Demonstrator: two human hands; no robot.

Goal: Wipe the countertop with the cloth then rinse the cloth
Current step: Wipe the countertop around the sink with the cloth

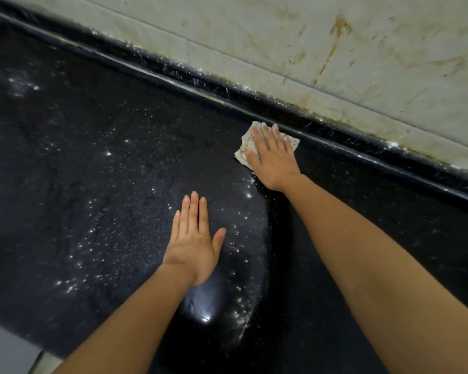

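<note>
two hands flat, cloth pinned at the back edge

cloth [243,148] lying on the black countertop [92,163], far side, right up against the raised back lip [335,136] under the stained wall tiles [335,55]. pressed down by right hand [274,160], fingers straight and spread over it, palm down, no curl, no pinch. left hand [193,247] resting flat on bare counter, nearer, well apart from the cloth, fingers straight and close together, holding nothing.

small, pale, off-white, rumpled and folded over, waffle-like texture. mostly hidden by the hand, only the left edge and a right corner showing. dingy, probably damp.

handling, as a judgement: light, soft, floppy, no stiffness at all. likely to bunch up or slip out from under a loose palm on a wet glossy top. best kept under a broad flat palm for wiping. for lifting to rinse, gather from the free left edge and scrunch into the fist. not fragile, fine to wring hard.

counter speckled, wet-looking streaks and white flecks left of the hands. wiping step in hand, rinse not yet begun.
</note>
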